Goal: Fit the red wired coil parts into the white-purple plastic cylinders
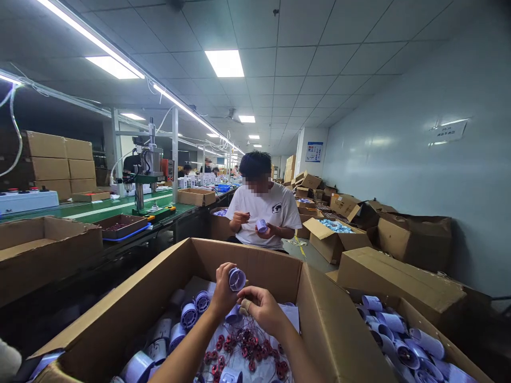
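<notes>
My left hand is wrapped round a light-purple plastic cylinder, its round end with inner ribs facing me. Close beside it, my right hand has thumb and fingertips pinched together near the cylinder's lower edge. What the pinch holds is too small to make out. A tan cover sits on one finger of that hand. Both hands are over a large open cardboard box. Below them lies a pile of small red parts with thin wires on white plastic sheeting. More purple cylinders lie along the box's left side.
A second box at the right holds many purple cylinders. Across from me sits a person in a white shirt, holding a similar cylinder. At left runs a green conveyor bench with a press machine. Cardboard boxes line the right wall.
</notes>
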Available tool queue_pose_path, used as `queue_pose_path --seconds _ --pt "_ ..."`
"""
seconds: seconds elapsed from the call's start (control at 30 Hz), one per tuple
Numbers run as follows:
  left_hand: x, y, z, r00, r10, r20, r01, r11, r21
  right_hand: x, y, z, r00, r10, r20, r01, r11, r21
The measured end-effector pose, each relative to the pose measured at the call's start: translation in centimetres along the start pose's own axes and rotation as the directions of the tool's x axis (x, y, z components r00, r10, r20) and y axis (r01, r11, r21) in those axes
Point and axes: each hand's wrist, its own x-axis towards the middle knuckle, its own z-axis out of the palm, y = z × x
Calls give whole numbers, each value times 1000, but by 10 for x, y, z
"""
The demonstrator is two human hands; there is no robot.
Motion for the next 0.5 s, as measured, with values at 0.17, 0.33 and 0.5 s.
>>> queue_pose_path --seconds 0.17,0.33,0.5 --pt "-1 0 1 999 40 2 -40 999 0 2 0 -1 1000 15 -21 -15 1000 0" --pt "-1 -2 1 997 54 59 -53 998 -18 4 4 -2 997 71 27 -71 997 10" --pt "0 2 1 997 45 70 -43 999 -25 5 5 -9 995 10 -98 -22 992 -124"
